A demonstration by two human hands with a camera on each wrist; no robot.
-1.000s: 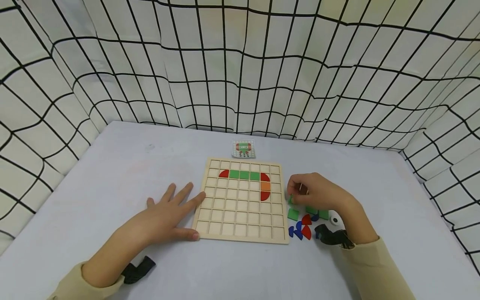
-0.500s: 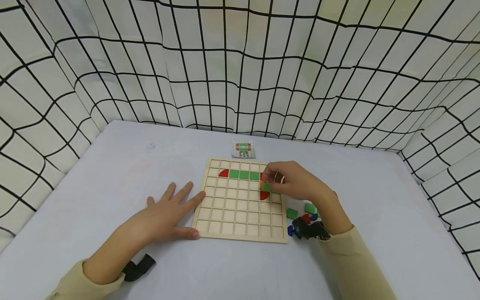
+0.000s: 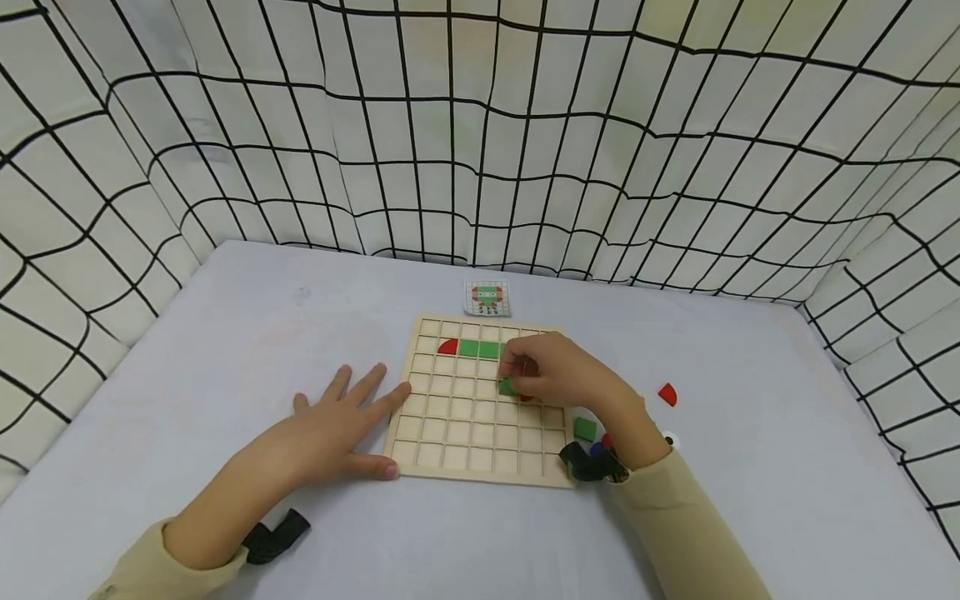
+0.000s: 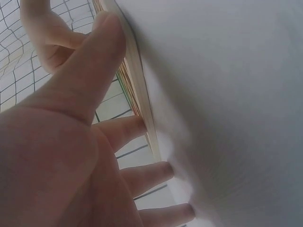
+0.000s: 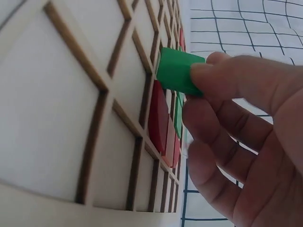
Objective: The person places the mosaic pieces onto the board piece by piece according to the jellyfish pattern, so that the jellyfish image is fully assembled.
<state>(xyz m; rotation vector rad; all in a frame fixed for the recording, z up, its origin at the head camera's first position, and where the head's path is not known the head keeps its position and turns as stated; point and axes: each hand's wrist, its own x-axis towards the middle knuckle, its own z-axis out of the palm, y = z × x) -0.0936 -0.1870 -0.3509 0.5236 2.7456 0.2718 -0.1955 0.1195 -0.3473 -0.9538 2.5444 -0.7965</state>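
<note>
My right hand pinches a green square tile between thumb and index finger. In the right wrist view the tile is tilted, its far edge at the grid of the wooden board, beside a red quarter-circle piece. Green squares and a red quarter-circle lie in an upper row; my fingers cover the right end of that row. My left hand lies spread on the table, thumb and index fingertip touching the board's left edge.
A small printed pattern card lies behind the board. Right of it are a loose green square, a red quarter-circle and other pieces partly under my right wrist. Black-lined white netting rises behind the table.
My right hand has picked up the green square from the loose pieces and carried it left over the board, past the orange tile, to the middle rows. The left hand has stayed put.
</note>
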